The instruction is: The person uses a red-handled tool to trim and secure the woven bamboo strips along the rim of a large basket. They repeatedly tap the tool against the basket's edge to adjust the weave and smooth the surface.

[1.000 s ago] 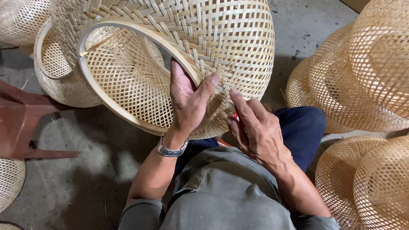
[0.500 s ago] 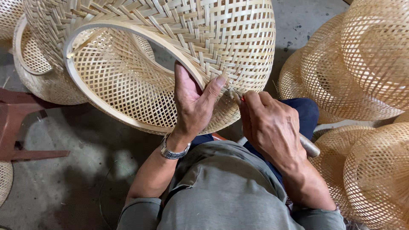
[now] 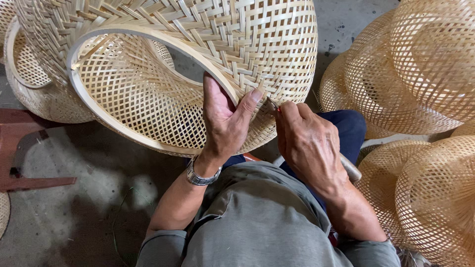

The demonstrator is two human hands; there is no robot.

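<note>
- Head view: the left hand [image 3: 225,121] grips the rim of a large woven bamboo basket [image 3: 198,64], thumb outside, fingers hidden inside the weave.
- The basket lies tilted on its side above the person's lap; its top is cut off by the frame.
- The right hand [image 3: 309,143] is clenched around a slim tool [image 3: 349,168]; its tip at the weave is hard to make out.
- Stacked baskets [image 3: 420,74] at right run out of frame.

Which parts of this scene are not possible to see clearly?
Head view:
- Tool in the right hand: mostly covered by the fist.
- Left hand fingers: hidden inside the woven basket.
- Basket top: cut off by the edge.
- Red stool: cut off left.
</note>
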